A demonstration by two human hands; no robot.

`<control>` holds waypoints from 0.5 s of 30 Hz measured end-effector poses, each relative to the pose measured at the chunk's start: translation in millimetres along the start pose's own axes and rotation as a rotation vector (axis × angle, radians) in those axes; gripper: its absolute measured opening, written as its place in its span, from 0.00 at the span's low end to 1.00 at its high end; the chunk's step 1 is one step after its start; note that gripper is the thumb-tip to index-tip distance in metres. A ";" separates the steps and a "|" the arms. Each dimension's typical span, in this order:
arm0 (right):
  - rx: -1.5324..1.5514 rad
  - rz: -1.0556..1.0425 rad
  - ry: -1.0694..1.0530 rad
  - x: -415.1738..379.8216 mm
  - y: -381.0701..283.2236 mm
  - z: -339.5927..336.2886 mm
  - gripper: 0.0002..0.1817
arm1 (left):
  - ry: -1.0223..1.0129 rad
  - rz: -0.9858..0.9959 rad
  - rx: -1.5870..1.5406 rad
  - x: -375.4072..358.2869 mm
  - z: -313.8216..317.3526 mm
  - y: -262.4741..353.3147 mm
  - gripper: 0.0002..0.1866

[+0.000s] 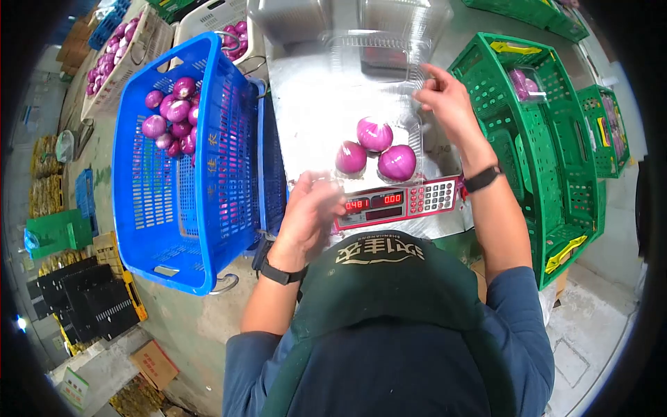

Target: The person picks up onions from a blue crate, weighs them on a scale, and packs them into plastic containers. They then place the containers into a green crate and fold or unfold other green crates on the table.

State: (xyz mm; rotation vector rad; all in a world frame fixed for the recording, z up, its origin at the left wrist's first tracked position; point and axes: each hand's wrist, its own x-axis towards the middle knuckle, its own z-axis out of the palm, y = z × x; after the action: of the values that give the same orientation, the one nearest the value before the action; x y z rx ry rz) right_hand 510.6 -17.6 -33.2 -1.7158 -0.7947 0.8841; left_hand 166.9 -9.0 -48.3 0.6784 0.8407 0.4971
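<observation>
Three red onions [376, 135] sit in a clear plastic clamshell container [417, 132] on a red-framed digital scale [396, 203]. Its lid [375, 43] stands open toward the back. At the lid's right edge, my right hand [448, 101] has its fingers curled round the clear plastic. My left hand [310, 207], smeared by motion, is by the scale's left end, near the front left onion. Lit red digits on the scale show 0.481 and 0.00.
To the left, a blue crate [208, 174] holds several red onions. A green crate [511, 153] at the right has a packed clamshell [528, 85] inside. Stacked clear containers [406, 21] stand at the back of the metal table [299, 90]. White crates [142, 52] of onions are farther left.
</observation>
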 end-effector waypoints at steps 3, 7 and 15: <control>-0.528 -0.532 -0.130 -72.0 -6.1 -22.4 0.41 | -0.063 0.045 -0.110 -5.9 -5.3 0.9 0.21; -0.357 -0.091 -0.438 -135.8 -6.1 -22.0 0.49 | 0.055 -0.006 -0.080 3.0 1.4 0.5 0.05; 0.088 0.127 -0.099 -149.9 16.0 0.7 0.30 | -0.045 0.071 0.037 23.0 -1.2 3.7 0.08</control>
State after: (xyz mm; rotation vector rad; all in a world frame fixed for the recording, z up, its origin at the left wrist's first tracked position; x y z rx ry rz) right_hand 434.3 -147.0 -20.3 -1.6688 -0.7073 1.0822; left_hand 178.7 8.7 -57.9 0.7527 0.7868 0.5292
